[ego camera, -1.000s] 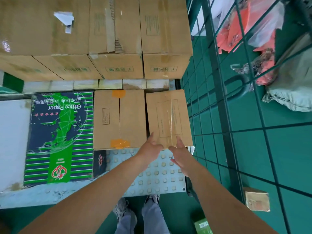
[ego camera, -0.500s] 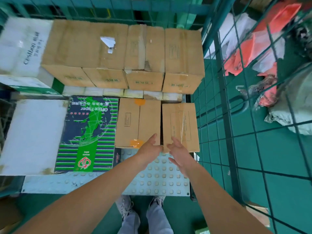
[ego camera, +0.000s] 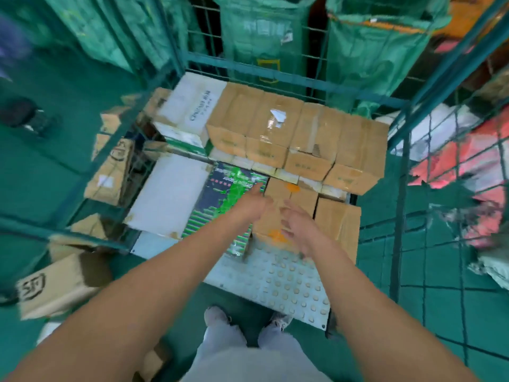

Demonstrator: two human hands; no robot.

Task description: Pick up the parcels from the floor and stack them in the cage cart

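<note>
The green cage cart (ego camera: pixel 399 194) stands in front of me with parcels stacked inside. A raised row of brown boxes (ego camera: pixel 297 139) fills its back, with a white box (ego camera: pixel 190 106) at the back left. In front lie a white parcel (ego camera: pixel 170 194), a green office paper box (ego camera: pixel 220 205), a brown box with orange tape (ego camera: pixel 300 199) and another brown box (ego camera: pixel 338 224). My left hand (ego camera: pixel 252 205) and my right hand (ego camera: pixel 300 230) hover over the orange-taped box, fingers spread, holding nothing. The picture is blurred.
Brown parcels lie on the floor left of the cart: one at the near left (ego camera: pixel 57 288), another leaning by the mesh wall (ego camera: pixel 110 172). Green sacks (ego camera: pixel 264 37) hang behind the cart. Red and white bags (ego camera: pixel 462 161) lie beyond the right wall. The studded cart floor (ego camera: pixel 278 279) shows in front.
The view has swung up and to the left, showing the cart's back wall and the floor parcels. Both hands have drawn back from the right brown box and are now over the orange-taped box.
</note>
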